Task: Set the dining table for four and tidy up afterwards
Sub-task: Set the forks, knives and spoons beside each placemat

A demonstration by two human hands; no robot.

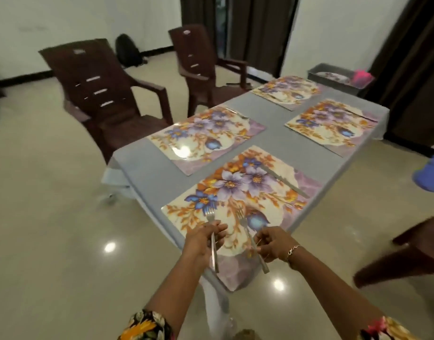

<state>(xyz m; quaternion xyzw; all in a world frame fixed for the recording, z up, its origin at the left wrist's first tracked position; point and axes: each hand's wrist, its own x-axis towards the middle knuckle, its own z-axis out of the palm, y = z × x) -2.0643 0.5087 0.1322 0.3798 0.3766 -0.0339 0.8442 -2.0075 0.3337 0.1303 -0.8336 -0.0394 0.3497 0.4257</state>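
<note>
Left fork (214, 256) and right fork (245, 229) sit over the nearest placemat (272, 212), at the 6 o'clock end of the dining table (157, 173). The left hand (206, 238) pinches the left fork just below its tines between thumb and curled fingers. The tines point to 12 o'clock and the handle runs back toward 6, past the mat's near edge. The right hand (272, 242), with a bracelet (293, 249) on the wrist, grasps the right fork along its handle, and the tines lean toward 11 o'clock. The two forks are near each other but apart. Whether either touches the mat cannot be told.

A table knife (284, 181) lies flat on the same mat toward 2 o'clock, well clear of the hands. Three more floral placemats lie on the grey cloth: one at 10 o'clock (206, 136), one at 1 o'clock (333, 123) and the far one at 12 o'clock (287, 92). Each carries a thin strip of cutlery too blurred to name.

Two brown plastic chairs (98, 94) (198, 69) stand off the table at 10 and 11 o'clock. A grey tray (316, 69) sits beyond the far end at 1 o'clock.
</note>
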